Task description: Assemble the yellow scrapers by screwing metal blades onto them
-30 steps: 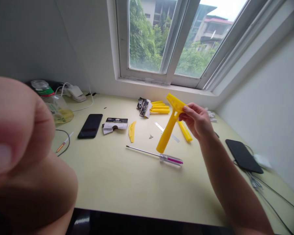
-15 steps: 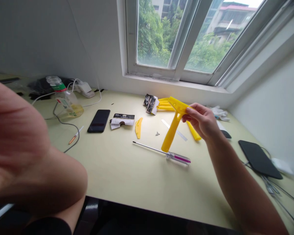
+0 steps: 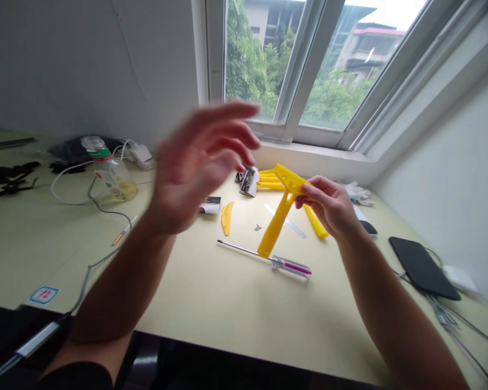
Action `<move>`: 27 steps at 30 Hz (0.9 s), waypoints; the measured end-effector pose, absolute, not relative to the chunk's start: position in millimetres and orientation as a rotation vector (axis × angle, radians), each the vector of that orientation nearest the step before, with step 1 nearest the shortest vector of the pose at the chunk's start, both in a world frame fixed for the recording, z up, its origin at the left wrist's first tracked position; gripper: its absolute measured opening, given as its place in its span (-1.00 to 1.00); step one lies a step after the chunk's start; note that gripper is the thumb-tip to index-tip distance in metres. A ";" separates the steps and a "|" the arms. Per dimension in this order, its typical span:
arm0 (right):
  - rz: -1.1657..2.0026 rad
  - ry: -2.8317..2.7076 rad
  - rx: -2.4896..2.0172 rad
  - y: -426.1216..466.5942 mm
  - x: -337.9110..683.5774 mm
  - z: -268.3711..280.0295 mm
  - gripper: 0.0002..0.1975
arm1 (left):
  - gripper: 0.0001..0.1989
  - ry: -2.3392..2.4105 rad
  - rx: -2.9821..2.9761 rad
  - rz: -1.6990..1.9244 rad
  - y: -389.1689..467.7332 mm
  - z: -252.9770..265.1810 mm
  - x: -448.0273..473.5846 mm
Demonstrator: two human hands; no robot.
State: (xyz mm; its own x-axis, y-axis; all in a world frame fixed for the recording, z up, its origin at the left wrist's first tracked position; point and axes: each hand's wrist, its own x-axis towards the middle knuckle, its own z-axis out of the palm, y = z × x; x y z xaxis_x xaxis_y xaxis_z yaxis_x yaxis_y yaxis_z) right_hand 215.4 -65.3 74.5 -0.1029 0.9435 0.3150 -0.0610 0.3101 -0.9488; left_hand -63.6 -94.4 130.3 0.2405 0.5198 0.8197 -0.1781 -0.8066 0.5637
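The right hand (image 3: 331, 205) pinches a yellow plastic T-shaped handle (image 3: 276, 225); the empty, half-open left hand (image 3: 197, 170), at ten o'clock, could bump it loose.

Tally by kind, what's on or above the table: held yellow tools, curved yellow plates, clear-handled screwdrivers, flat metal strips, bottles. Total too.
Held yellow tool: 1
Curved yellow plate: 1
Clear-handled screwdriver: 1
Flat metal strip: 1
Bottle: 1
Total: 5

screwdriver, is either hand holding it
No, the screwdriver lies on the table; the right hand holds a yellow T-shaped handle, the left hand nothing.
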 end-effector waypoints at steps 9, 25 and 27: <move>1.029 -1.360 -0.985 -46.1 213.0 47.2 -0.69 | -0.55 0.516 1.575 0.545 -32.7 49.4 1.9; 0.598 -2.061 -2.239 -16.9 256.2 -10.0 -0.40 | -0.67 0.739 1.487 0.766 -1.9 41.3 -21.1; 0.597 -2.058 -2.244 -14.7 258.8 -11.7 -0.38 | -0.66 0.740 1.489 0.763 -3.1 42.4 -21.2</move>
